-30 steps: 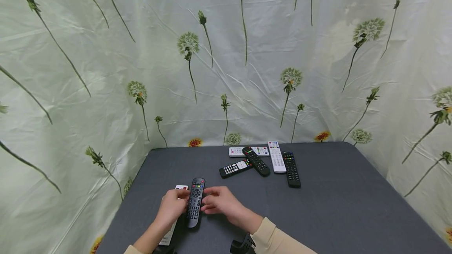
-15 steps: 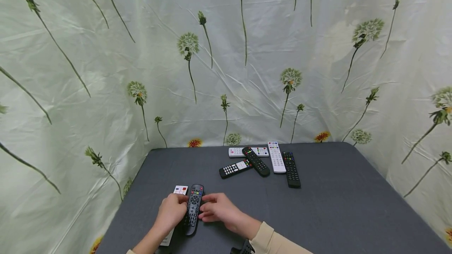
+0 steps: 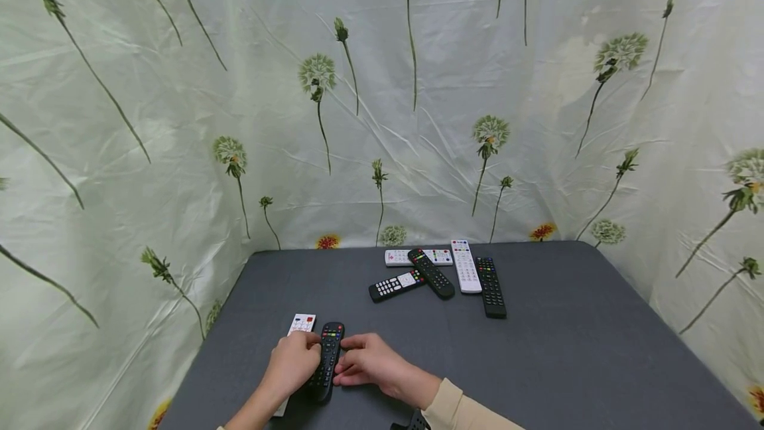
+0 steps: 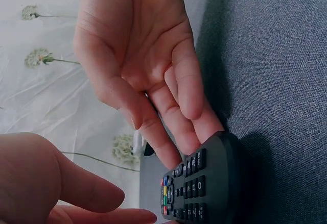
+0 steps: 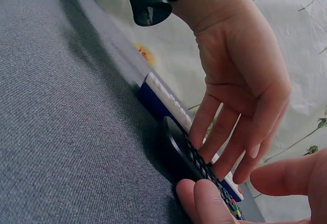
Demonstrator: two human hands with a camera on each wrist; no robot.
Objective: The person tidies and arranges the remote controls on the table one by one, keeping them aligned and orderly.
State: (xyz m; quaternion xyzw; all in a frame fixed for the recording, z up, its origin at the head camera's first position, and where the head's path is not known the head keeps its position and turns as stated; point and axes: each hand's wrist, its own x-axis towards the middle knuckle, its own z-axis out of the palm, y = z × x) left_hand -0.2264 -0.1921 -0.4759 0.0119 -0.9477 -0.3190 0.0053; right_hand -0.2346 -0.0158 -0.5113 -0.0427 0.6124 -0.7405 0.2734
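A black remote control [image 3: 328, 365] with coloured buttons near its far end lies lengthwise on the dark table between my two hands. My left hand [image 3: 291, 362] reaches over a white remote control [image 3: 302, 322]. Its fingers touch the black remote's left side, and in the right wrist view that left hand [image 5: 242, 86] has fairly straight fingers, with the thumb apart. Along the opposite edge, my right hand [image 3: 376, 365] has its fingertips at the black remote. The left wrist view shows this right hand [image 4: 143, 45] with fingers extended to the remote's side. Part of the white remote is hidden under my left hand.
Toward the table's back lie more remotes: a white one [image 3: 396, 257] under a slanted black one [image 3: 438, 279], a black one with white buttons [image 3: 388, 288], an upright white one [image 3: 467, 267] and a black one [image 3: 491, 289]. A flowered curtain [image 3: 268, 85] hangs behind.
The black remote has moved toward me, down in the head view, with both hands still at its sides. It now lies alongside the white remote. The remotes at the back stay put.
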